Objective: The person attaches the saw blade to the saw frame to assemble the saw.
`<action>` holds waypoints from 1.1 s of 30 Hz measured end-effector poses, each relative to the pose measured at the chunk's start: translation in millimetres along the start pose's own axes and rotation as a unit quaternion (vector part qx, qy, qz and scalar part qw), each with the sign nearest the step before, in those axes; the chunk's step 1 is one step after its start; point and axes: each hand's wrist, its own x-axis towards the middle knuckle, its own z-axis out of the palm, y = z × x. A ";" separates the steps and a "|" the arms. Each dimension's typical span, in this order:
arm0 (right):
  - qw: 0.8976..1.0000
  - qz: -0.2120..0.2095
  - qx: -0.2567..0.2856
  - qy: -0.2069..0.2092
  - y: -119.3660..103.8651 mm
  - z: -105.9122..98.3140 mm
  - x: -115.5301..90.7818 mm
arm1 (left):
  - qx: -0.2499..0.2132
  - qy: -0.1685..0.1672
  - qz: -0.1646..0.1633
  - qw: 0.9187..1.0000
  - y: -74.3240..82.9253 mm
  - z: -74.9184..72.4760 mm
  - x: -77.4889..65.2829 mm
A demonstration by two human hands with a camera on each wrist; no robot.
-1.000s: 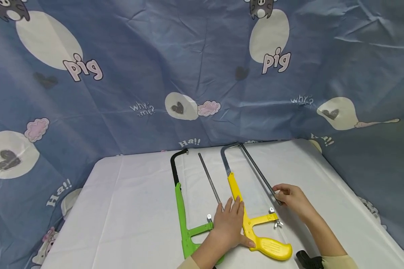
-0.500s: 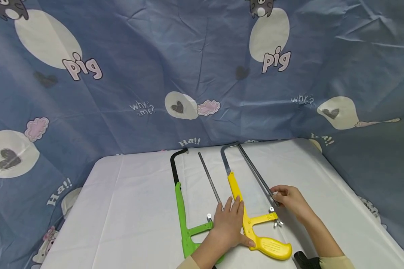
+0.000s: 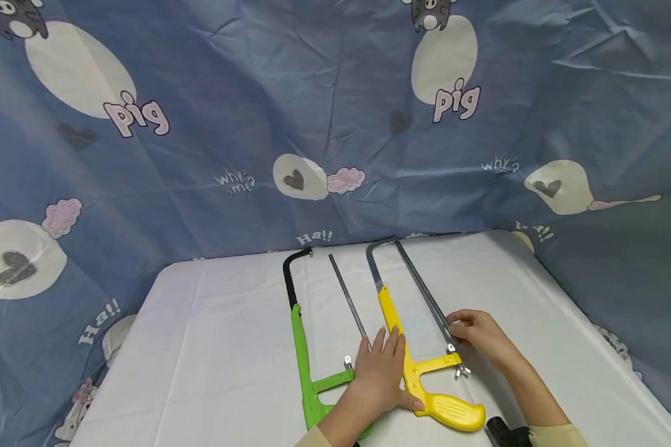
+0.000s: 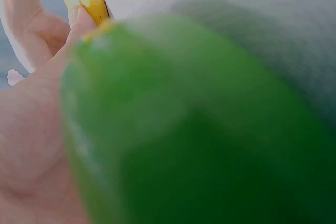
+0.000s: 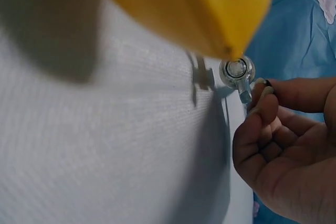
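Observation:
A yellow-handled hacksaw frame (image 3: 390,310) lies on the white-covered table. My left hand (image 3: 379,372) rests on it, fingers straight along the frame and thumb against its handle (image 3: 453,413). A grey hacksaw blade (image 3: 419,282) slants from the frame's far tip toward me. My right hand (image 3: 481,332) pinches the blade's near end, just above the upright pin (image 3: 451,349). In the right wrist view the wing nut (image 5: 237,71) shows close to the pinching fingertips (image 5: 268,100), below the yellow handle (image 5: 194,9). The large green handle (image 4: 184,129) fills the left wrist view.
Left of the yellow frame lies a green hacksaw frame (image 3: 300,341) with a black far arm, its handle partly behind my left forearm. A second blade (image 3: 346,295) lies between the frames, its near end under my left hand. Blue patterned cloth (image 3: 335,124) hangs behind the table.
My right hand has moved slightly left, bringing the blade's near end in toward the yellow frame's pin. The left hand has stayed in place.

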 end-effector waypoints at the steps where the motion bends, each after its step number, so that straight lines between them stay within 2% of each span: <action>1: 1.000 0.003 -0.001 -0.004 -0.1 0.2 0.1 | 0.001 -0.001 0.000 1.000 0.0 -0.3 0.2; 17: 1.000 0.015 -0.004 -0.021 -2.0 0.2 0.8 | -0.007 -0.011 0.001 1.000 0.1 -2.7 1.6; 33: 0.998 -0.017 0.008 -0.060 2.0 -1.3 0.3 | 0.001 -0.006 0.003 1.000 0.1 -3.2 1.1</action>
